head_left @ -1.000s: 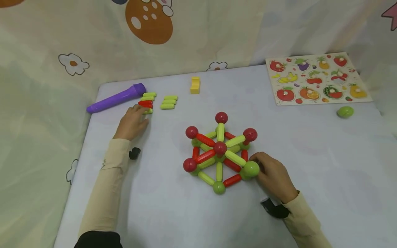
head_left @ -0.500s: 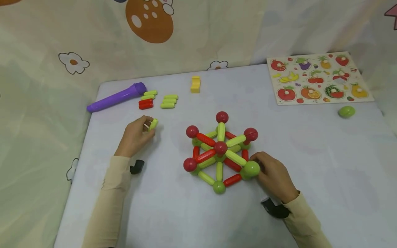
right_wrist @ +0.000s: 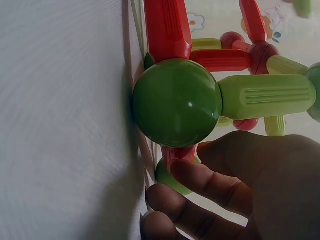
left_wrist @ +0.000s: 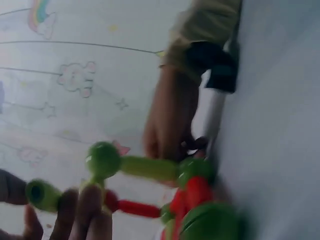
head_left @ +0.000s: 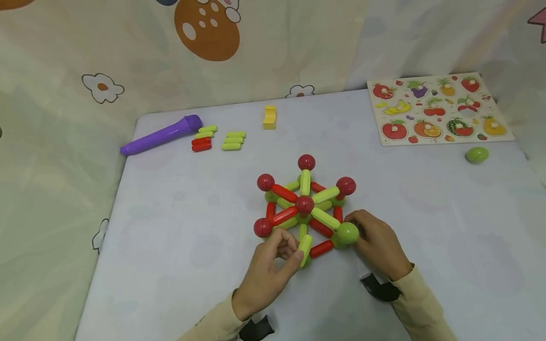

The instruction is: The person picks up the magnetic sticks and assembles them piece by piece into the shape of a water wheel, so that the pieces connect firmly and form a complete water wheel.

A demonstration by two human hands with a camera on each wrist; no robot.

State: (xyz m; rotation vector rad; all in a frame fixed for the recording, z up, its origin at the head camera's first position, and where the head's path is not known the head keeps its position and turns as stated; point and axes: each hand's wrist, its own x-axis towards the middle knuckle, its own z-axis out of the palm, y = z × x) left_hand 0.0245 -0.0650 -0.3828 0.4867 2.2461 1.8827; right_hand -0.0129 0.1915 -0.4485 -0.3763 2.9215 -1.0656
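Note:
A magnetic-stick structure of red and lime-green rods [head_left: 325, 219] with red and green balls [head_left: 347, 233] stands mid-table. Between left thumb and fingers, my left hand [head_left: 266, 277] pinches a lime-green magnetic stick [head_left: 305, 250], tilted over the structure's front green ball, which it mostly hides. The left wrist view shows this stick [left_wrist: 42, 194] end-on, blurred. My right hand [head_left: 381, 244] is at the structure's right corner. In the right wrist view, right thumb and forefinger pinch a red rod [right_wrist: 176, 153] just below a large green ball [right_wrist: 177, 102].
Loose green sticks [head_left: 232, 140] and red sticks [head_left: 201, 144] lie at the back left, beside a purple toy microphone [head_left: 162, 136]. A yellow block [head_left: 269, 117] sits at the back. Back right are a fruit puzzle board [head_left: 441, 109] and a small green toy fruit [head_left: 477, 155].
My left hand has picked a green stick from the back-left group and carried it right and nearer to the structure's front. My right hand has stayed in place.

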